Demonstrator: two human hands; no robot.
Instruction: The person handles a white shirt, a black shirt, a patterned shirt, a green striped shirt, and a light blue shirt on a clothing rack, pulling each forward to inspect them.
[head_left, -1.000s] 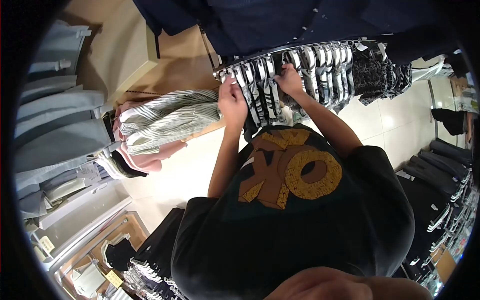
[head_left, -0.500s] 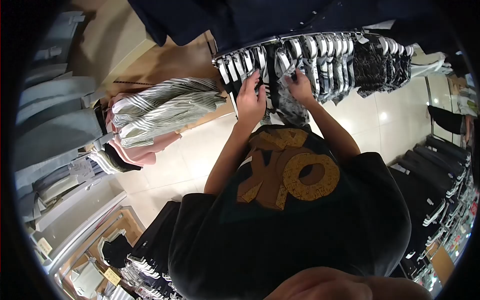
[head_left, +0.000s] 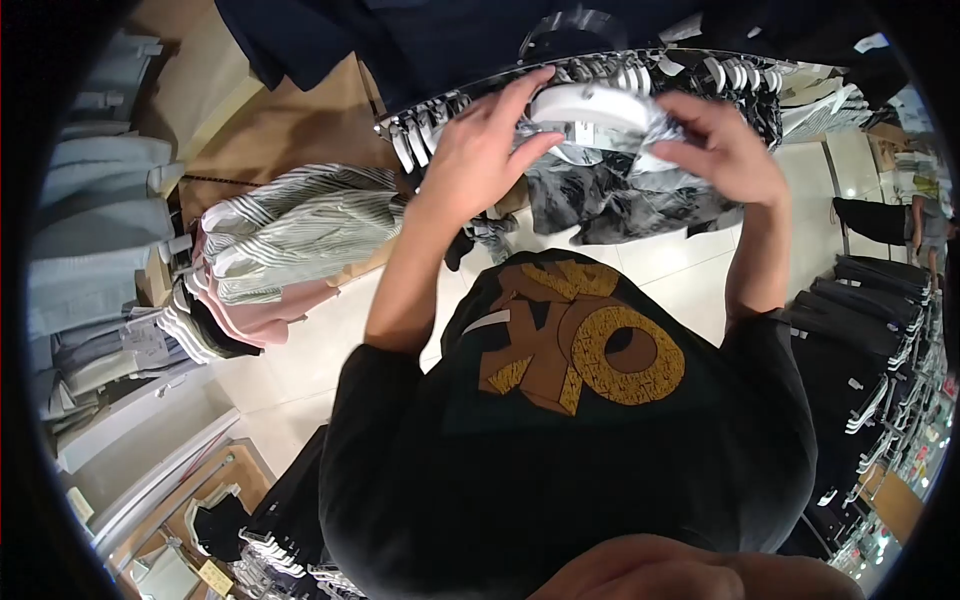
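Note:
A black, grey and white patterned garment (head_left: 610, 195) hangs from a white hanger (head_left: 590, 106), turned to face me below the clothes rail. At the hanger's left end is my left hand (head_left: 480, 150), thumb and index finger apart around the garment's shoulder. On the other side my right hand (head_left: 722, 145) pinches the garment's shoulder between thumb and fingers. A small white label (head_left: 584, 132) shows at the neck, under the middle of the hanger.
More garments on white hangers (head_left: 740, 75) line the rail. Dark navy clothing (head_left: 440, 45) hangs above it. To the left are striped shirts (head_left: 310, 225) and stacked pale blue garments (head_left: 105, 220). Dark trousers (head_left: 850, 320) hang at the right, near a person in grey (head_left: 930, 215).
My hands have moved apart and closer to the camera. The patterned garment, edge-on among the others before, now faces me with its hanger spread between my hands.

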